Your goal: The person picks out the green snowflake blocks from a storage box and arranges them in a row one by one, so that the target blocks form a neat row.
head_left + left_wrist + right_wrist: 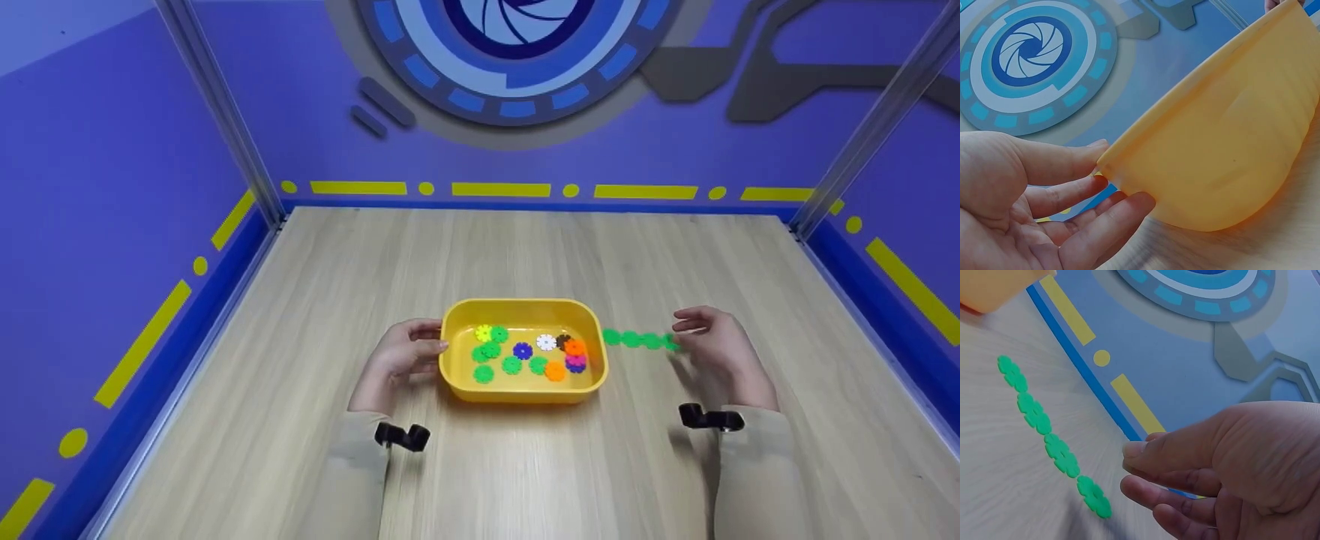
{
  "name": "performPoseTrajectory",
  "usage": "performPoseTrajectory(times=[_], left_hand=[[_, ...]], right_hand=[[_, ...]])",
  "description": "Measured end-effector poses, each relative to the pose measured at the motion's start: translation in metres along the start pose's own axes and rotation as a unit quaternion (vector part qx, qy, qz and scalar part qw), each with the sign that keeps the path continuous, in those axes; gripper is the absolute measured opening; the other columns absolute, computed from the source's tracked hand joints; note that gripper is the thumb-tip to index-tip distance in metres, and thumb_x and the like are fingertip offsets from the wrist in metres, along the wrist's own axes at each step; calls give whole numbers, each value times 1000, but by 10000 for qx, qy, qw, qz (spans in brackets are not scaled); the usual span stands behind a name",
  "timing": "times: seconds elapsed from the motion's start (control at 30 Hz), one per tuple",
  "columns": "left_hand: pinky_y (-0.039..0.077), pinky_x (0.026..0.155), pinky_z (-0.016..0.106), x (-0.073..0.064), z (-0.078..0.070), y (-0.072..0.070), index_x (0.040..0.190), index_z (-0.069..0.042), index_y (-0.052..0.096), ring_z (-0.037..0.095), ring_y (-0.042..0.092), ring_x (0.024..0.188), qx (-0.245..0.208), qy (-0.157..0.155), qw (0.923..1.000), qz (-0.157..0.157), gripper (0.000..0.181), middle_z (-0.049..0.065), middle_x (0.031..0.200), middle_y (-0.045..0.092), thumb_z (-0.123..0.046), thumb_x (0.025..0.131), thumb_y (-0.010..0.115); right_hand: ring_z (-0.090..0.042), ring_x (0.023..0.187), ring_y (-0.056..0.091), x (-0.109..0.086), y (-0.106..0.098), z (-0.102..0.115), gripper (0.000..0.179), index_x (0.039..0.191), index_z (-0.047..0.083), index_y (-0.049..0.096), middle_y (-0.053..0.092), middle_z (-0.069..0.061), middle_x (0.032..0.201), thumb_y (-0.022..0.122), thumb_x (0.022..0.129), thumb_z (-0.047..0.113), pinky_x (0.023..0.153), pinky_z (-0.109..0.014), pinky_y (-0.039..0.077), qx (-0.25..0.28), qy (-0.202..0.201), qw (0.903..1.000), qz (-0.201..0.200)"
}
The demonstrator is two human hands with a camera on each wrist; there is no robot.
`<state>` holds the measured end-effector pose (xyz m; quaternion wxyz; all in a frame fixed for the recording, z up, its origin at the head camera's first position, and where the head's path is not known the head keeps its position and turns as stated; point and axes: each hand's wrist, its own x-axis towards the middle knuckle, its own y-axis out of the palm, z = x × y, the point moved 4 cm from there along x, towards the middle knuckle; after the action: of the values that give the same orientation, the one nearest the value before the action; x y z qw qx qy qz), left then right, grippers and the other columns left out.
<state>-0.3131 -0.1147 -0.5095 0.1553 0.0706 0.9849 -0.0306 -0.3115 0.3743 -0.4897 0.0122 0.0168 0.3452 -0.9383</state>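
Note:
My left hand is at the left end of a yellow plastic bin, with thumb and fingertips pinching its rim; in the left wrist view, the fingers lie against the outer wall. Loose snowflake discs in several colours lie in the bin, among them a white disc and a blue disc. To the right of the bin, a chain of green snowflake discs lies on the table. Beside the chain's right end hovers my right hand, its fingers loosely bent with nothing between them.
The bin and chain are on a light wooden table. Purple panels with yellow marks stand at the back and on both sides, joined by metal posts at the corners. A black wrist mount sits on each sleeve.

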Motion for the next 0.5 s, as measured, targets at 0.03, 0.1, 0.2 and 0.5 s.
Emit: performPoseTrajectory(times=[0.03,0.1,0.2,0.5], left_hand=[[66,77,38,0,0,0,139,-1,60,19,72,90,-1,-9,10000,-16,48,21,129,65,0,92,72],[66,76,37,-1,0,0,138,-2,61,19,72,89,-8,-42,10000,-45,47,20,128,66,0,92,72],[66,75,36,-1,0,0,138,-3,61,19,72,87,-1,-69,10000,-66,47,19,127,67,0,92,72],[66,73,35,0,1,0,137,-3,62,18,72,86,-40,-74,9999,-64,46,19,126,67,0,92,72]], right_hand=[[-33,109,69,0,0,1,47,138,-8,56,67,-30,126,68,96,8,73,-16,55,-29,-46,10000,-22],[-34,109,69,0,0,4,46,137,-8,57,68,-30,124,69,96,7,73,-14,54,-68,-136,9999,-59],[-28,106,70,0,1,10,44,137,-6,58,69,-28,123,69,96,7,75,-11,53,-65,-228,9997,-110],[6,91,61,-1,2,21,44,138,-5,58,69,-27,125,68,97,7,77,-11,53,72,-414,9991,-110]])
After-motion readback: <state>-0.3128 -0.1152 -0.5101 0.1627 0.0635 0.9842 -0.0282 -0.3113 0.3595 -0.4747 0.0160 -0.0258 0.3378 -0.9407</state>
